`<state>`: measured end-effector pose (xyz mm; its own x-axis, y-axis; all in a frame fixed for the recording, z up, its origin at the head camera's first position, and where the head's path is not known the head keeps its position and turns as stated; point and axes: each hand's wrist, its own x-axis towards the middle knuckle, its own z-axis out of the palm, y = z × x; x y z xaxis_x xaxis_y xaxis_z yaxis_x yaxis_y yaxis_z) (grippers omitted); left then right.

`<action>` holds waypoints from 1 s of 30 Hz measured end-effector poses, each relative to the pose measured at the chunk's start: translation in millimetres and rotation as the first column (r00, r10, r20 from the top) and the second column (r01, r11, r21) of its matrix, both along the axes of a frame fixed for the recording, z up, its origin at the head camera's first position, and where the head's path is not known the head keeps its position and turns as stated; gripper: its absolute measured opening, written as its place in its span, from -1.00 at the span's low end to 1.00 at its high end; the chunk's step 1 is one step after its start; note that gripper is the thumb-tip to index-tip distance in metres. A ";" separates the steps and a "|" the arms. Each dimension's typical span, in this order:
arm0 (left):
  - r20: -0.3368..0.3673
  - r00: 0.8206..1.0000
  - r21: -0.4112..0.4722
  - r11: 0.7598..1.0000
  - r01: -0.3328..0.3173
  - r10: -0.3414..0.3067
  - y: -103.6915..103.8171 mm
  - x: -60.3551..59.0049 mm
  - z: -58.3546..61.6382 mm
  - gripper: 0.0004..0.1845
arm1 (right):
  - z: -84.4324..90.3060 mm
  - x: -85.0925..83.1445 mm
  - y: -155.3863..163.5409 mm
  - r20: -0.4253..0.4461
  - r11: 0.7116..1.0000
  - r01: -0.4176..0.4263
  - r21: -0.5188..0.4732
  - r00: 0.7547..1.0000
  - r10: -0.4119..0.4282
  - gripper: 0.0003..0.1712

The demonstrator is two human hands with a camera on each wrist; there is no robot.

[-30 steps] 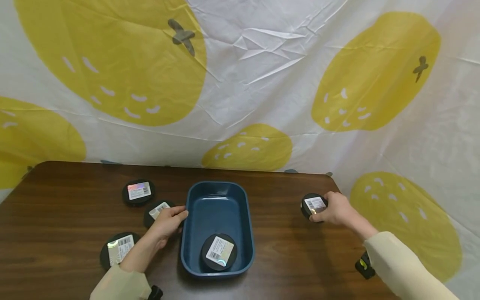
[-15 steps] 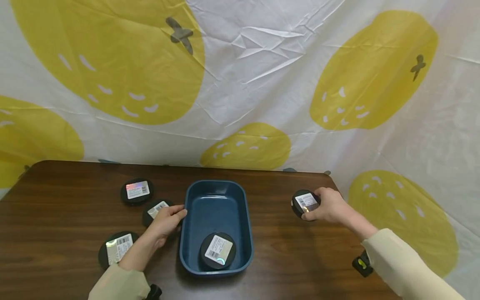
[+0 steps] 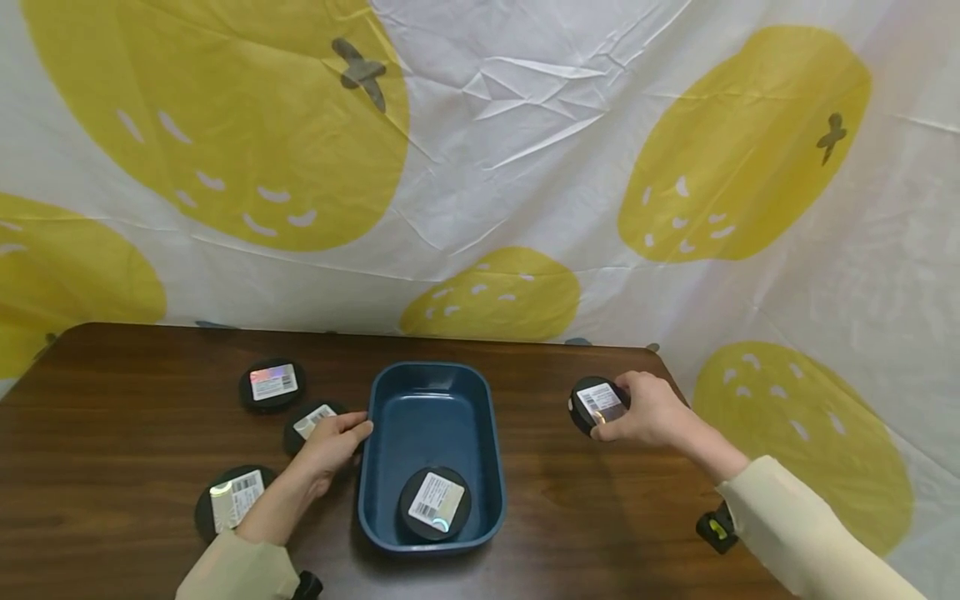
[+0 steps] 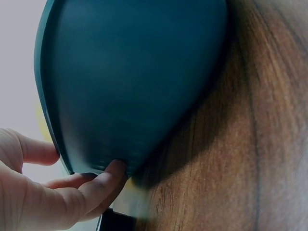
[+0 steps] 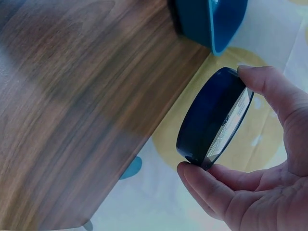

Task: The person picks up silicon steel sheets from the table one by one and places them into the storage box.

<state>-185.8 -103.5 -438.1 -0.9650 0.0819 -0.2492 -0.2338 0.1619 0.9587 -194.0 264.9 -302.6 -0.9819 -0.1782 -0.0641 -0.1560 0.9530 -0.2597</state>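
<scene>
My right hand (image 3: 651, 410) grips a flat round black case (image 3: 594, 402) with a white barcode label on top. In the right wrist view the case (image 5: 211, 113) is pinched edgewise between thumb and fingertips, above the table. My left hand (image 3: 330, 450) holds the left side of a dark blue rectangular tray (image 3: 427, 421). From the left wrist, the thumb is seen at the rim of the tray (image 4: 130, 72), with the fingers against its outer wall. Inside the tray, toward its near end, lies a similar labelled black case (image 3: 435, 502).
Left of the tray, several like cases lie on the brown wooden table (image 3: 135, 417): one far left case (image 3: 272, 385), one partly behind my left hand (image 3: 313, 419), and a nearer case (image 3: 234, 498). A lemon-print cloth (image 3: 517, 192) hangs behind the table.
My right hand has moved left with the black case, coming nearer the tray. My left hand stays on the tray's left side, and the other cases stay put.
</scene>
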 end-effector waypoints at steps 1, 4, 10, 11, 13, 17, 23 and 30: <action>0.001 1.000 -0.002 1.000 0.000 0.000 0.0 0.1 0.0 -0.53 | 0.8 -0.1 -0.3 -0.001 1.000 0.001 0.001 1.000 -0.001 -0.10; 0.003 1.000 -0.004 1.000 -0.002 0.002 0.0 0.6 0.5 -0.53 | 3.3 -0.4 -0.9 -0.008 1.000 0.000 -0.001 1.000 0.000 -0.11; -0.008 1.000 0.001 1.000 0.001 -0.001 -0.1 0.2 -0.2 -0.54 | 9.7 -1.1 -5.0 -0.030 1.000 -0.018 -0.003 0.999 0.018 -0.12; -0.009 1.000 0.000 1.000 0.003 -0.003 -0.3 0.0 -0.5 -0.54 | 10.7 -0.9 -6.4 -0.030 1.000 -0.025 -0.001 0.999 0.025 -0.12; -0.008 1.000 -0.002 1.000 0.002 -0.002 -0.6 0.1 -0.6 -0.54 | 12.2 -0.7 -9.7 -0.031 0.999 -0.041 0.006 0.999 0.041 -0.12; -0.010 1.000 0.001 1.000 0.001 -0.001 -0.5 0.4 -0.6 -0.54 | 14.3 -0.5 -16.8 -0.027 0.998 -0.065 0.015 0.997 0.065 -0.12; -0.011 1.000 0.016 1.000 -0.003 0.003 0.5 1.8 -1.2 -0.54 | 15.5 -1.5 -25.6 -0.014 0.997 -0.082 0.012 0.997 0.082 -0.12; -0.018 1.000 0.017 1.000 -0.005 0.006 -0.5 1.8 -0.3 -0.55 | 15.6 -2.6 -35.3 -0.021 0.994 -0.108 0.008 0.994 0.109 -0.13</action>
<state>-184.1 -104.0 -438.4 -0.9698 0.0808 -0.2303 -0.2173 0.1442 0.9654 -196.5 229.6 -287.0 -0.9579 -0.2835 -0.0448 -0.2641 0.9318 -0.2488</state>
